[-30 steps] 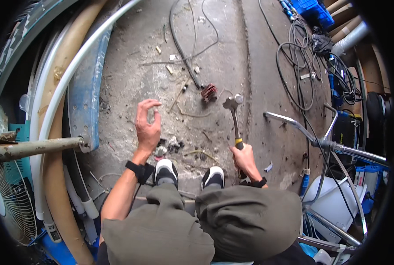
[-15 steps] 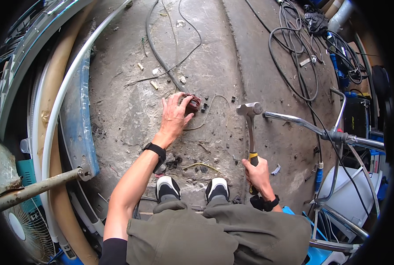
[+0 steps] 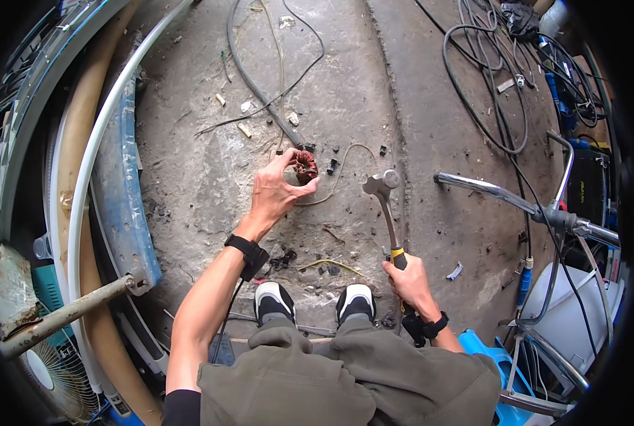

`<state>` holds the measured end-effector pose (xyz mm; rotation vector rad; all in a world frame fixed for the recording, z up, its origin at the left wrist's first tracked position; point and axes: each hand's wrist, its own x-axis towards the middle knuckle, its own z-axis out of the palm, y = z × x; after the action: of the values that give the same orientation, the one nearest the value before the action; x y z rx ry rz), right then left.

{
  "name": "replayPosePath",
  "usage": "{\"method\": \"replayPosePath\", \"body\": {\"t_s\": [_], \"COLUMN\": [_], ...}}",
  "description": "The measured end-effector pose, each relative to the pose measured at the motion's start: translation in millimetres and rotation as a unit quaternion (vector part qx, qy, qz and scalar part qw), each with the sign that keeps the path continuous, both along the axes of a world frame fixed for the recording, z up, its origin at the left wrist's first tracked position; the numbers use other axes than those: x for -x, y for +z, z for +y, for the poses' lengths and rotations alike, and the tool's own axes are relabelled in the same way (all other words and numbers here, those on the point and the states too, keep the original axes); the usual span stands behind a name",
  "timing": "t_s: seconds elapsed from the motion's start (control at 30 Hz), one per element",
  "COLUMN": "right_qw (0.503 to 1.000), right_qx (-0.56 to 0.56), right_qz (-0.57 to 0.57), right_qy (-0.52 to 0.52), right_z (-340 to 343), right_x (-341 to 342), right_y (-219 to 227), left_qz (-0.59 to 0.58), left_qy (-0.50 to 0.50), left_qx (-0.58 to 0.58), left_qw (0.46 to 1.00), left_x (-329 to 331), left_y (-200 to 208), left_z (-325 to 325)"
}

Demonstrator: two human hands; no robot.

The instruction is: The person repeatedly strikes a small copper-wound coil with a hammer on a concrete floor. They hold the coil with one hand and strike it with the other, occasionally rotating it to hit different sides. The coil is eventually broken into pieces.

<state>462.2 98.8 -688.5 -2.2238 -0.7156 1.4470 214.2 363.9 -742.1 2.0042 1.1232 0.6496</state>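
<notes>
My left hand [image 3: 273, 190] is closed round a small motor coil [image 3: 305, 166] with reddish copper windings, thumb and fingers gripping its sides at the concrete floor. Its wound end faces up; the palm hides part of its left side. In my right hand [image 3: 411, 282] is a hammer [image 3: 390, 226] with a metal head and a yellow and black handle. The hammer's head is raised to the right of the coil, apart from it. Small black fragments [image 3: 332, 166] lie just right of the coil.
Long curved strips and a brown tube [image 3: 68, 206] line the left side, above a fan [image 3: 58, 376]. A chrome tubular frame [image 3: 487, 190] juts in from the right. Black cables [image 3: 459, 92] lie coiled at the far right; a grey cable [image 3: 244, 71] runs near the coil.
My left hand has turned the coil, so its wound end now shows. The hammer's head has shifted left, toward the coil, and slightly nearer to me. The view has shifted slightly.
</notes>
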Motion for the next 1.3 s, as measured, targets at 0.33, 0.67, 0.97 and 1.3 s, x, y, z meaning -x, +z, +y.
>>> {"method": "replayPosePath", "body": {"t_s": [0.33,0.67,0.97,1.3], "right_qw": [0.99,0.973,0.949,0.956], "right_qx": [-0.059,-0.15,-0.29,-0.259], "right_qz": [-0.062,-0.077,-0.042,-0.067], "right_qy": [0.116,0.156,0.114,0.121], "right_z": [44.2,67.8,105.2,64.6], "right_x": [19.3,46.7,23.9,36.0], "right_y": [28.2,-10.8,110.8,19.4], "left_qz": [0.098,0.049,-0.064,-0.167], "left_qy": [-0.031,-0.003,0.153,0.275], "left_qx": [-0.035,-0.02,-0.028,-0.062], "left_qw": [0.994,0.999,0.986,0.945], "left_x": [9.2,42.0,134.3,173.1], "left_y": [-28.7,-4.8,38.5,59.0], "left_z": [-23.7,-44.6,-76.3,-107.0]}}
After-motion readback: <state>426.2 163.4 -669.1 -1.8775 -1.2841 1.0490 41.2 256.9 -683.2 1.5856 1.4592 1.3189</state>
